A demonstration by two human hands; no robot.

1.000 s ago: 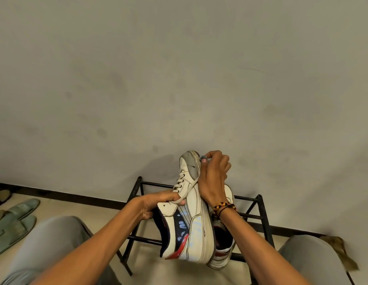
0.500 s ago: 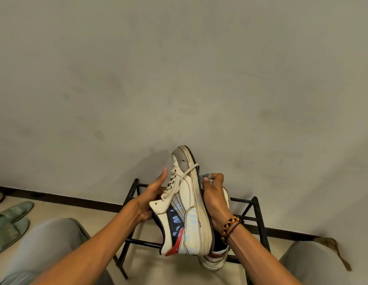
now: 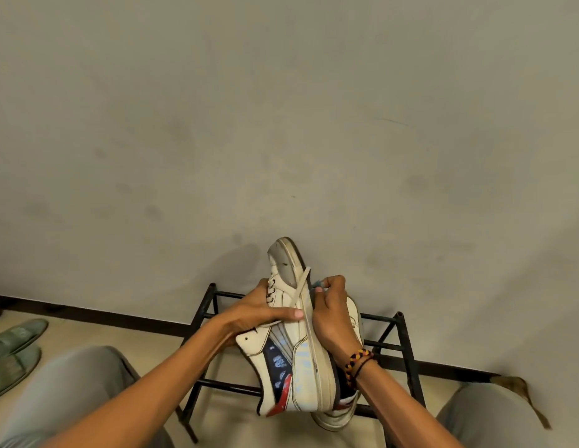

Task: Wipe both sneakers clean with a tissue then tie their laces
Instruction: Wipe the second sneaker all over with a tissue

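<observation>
I have the raised sneaker (image 3: 298, 360) held up on its side over the black metal rack (image 3: 408, 357), toe pointing at the far wall and sole edge turned to the right. My left hand (image 3: 256, 313) wraps across its upper from the left, thumb laid flat along the side panel and fingers curled round the laced part, so it is grasping the shoe. One loose lace (image 3: 299, 291) runs diagonally up over the toe area and the sole edge. My right hand (image 3: 332, 315) is on the sole side, fingers clenched around a small pale blue wad, which I take to be the tissue (image 3: 317, 283), pressed against the sole edge near the toe; little of it shows. The second sneaker (image 3: 353, 318) lies behind and to the right of the first, mostly hidden by my right hand and wrist, resting on the rack. A beaded bracelet (image 3: 357, 365) sits on my right wrist. Grey-green slippers (image 3: 15, 347) lie on the floor far left, and my knees frame the near edge.
</observation>
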